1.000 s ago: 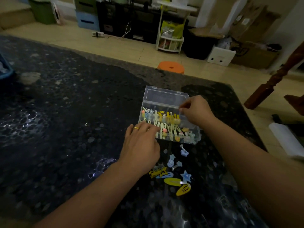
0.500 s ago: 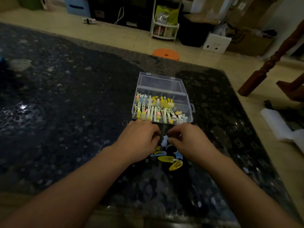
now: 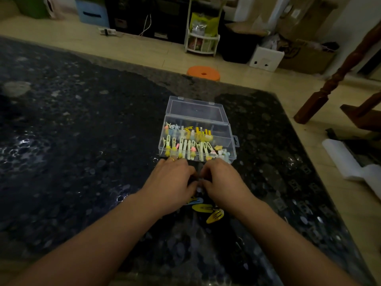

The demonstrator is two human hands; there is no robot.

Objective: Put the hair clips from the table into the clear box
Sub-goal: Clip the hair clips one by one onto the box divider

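The box [image 3: 198,137] sits on the table [image 3: 82,141], lid lying open behind it, with clips inside. Just before its front wall are the left hand [image 3: 171,184] and right hand [image 3: 221,182], side by side over loose clips [image 3: 208,211]. A stool [image 3: 203,73] stands beyond the table's far edge.

- One clear box [image 3: 224,129] is seen, lid open.
- Two hands are counted: left hand [image 3: 172,182], right hand [image 3: 223,183].
- Two yellow clips [image 3: 203,207] and one blue clip [image 3: 194,201] are visible near the hands; clips inside the box are too many to count.
- One orange stool [image 3: 203,72] is seen far off.
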